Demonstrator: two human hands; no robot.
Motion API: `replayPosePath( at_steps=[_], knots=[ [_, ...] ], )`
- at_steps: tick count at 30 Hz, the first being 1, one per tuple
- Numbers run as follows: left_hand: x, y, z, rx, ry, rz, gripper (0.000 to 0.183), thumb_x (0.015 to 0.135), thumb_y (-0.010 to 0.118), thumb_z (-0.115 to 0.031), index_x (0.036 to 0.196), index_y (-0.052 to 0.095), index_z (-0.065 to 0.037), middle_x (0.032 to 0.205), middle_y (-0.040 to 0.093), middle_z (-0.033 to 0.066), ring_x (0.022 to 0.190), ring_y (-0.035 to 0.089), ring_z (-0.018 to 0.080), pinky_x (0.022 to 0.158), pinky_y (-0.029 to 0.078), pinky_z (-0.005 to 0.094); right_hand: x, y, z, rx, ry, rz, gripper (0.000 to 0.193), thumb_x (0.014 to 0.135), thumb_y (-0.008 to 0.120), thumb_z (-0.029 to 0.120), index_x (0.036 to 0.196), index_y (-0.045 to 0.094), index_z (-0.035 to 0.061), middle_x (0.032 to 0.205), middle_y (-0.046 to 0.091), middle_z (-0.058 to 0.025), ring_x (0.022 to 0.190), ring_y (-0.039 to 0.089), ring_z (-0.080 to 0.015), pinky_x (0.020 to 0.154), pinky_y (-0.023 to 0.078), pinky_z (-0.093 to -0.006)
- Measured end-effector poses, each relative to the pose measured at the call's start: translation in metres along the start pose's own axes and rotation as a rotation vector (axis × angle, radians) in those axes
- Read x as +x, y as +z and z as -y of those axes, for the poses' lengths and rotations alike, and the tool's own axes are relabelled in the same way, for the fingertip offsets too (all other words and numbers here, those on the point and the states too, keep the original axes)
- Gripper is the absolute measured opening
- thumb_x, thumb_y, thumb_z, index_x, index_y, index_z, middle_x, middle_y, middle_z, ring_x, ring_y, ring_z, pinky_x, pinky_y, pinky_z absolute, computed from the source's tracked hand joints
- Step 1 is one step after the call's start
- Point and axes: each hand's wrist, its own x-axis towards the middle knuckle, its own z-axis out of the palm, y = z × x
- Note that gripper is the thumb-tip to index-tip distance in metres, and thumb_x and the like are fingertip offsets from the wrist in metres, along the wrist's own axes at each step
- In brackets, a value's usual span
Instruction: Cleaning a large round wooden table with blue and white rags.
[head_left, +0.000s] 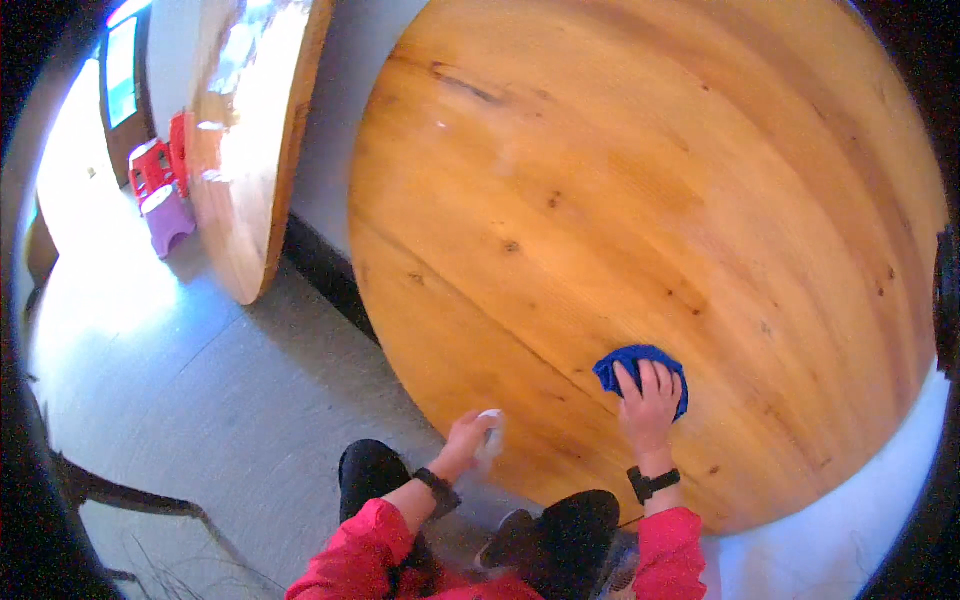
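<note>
A large round wooden tabletop (600, 250), orange-brown with dark knots and a seam, fills most of the view before me. My right hand (652, 405) presses a bunched blue cloth (640, 356) against its lower part, fingers spread over the cloth. Near the tabletop's lower left edge, my left hand (466, 442) is closed around a small whitish, partly see-through object (491, 436). That object is blurred, so its kind cannot be made out. Both wrists carry black bands, and both sleeves are red.
Another round wooden tabletop (235, 150), glossy, stands on edge at the left. Beyond it are red stools (152, 168) and a purple stool (167, 217). Grey floor (230, 390) spreads on the left, with a dark curved furniture part (130, 492) at lower left. My dark-clad knees are below.
</note>
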Motion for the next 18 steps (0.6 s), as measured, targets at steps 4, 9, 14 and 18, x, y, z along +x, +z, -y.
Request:
replayPosePath(
  at_steps=[4,9,14,18],
  knots=[
    [0.002,-0.002,-0.003,0.260,0.082,-0.084,0.031,0.085,0.060,-0.029,0.100,0.063,-0.002,0.087,0.064,0.0065,0.071,0.062,0.0165,0.060,0.050,0.0327,-0.014,0.017,0.029,0.077,-0.114,0.100,0.038,0.084,0.057,0.021,0.119,0.063,0.0325,0.114,0.059,-0.0032,0.110,0.052,-0.0243,0.097,0.038,-0.0491],
    [0.004,-0.006,0.007,0.140,0.051,-0.046,0.030,0.086,0.060,-0.027,0.100,0.063,-0.001,0.086,0.064,0.0062,0.075,0.062,0.0155,0.064,0.050,0.0306,-0.030,0.037,0.060,0.198,-0.172,0.214,0.041,0.085,0.055,0.018,0.122,0.062,0.0322,0.118,0.058,-0.0027,0.112,0.052,-0.0217,0.099,0.035,-0.0485],
    [0.002,0.004,-0.003,0.157,0.013,0.016,0.027,0.093,0.053,-0.024,0.110,0.063,-0.005,0.085,0.067,0.0058,0.067,0.064,0.0179,0.056,0.053,0.0328,-0.036,0.053,0.077,0.241,-0.209,0.232,0.039,0.084,0.056,0.019,0.120,0.063,0.0313,0.118,0.059,-0.0029,0.112,0.052,-0.0219,0.098,0.036,-0.0479],
    [0.011,0.002,0.009,0.055,0.013,-0.017,0.026,0.090,0.057,-0.025,0.105,0.063,-0.004,0.084,0.065,0.0049,0.068,0.062,0.0166,0.058,0.051,0.0316,-0.030,0.055,0.084,0.345,-0.239,0.254,0.033,0.080,0.060,0.017,0.110,0.068,0.0266,0.114,0.059,-0.0033,0.109,0.053,-0.0225,0.095,0.037,-0.0460]
  ],
)
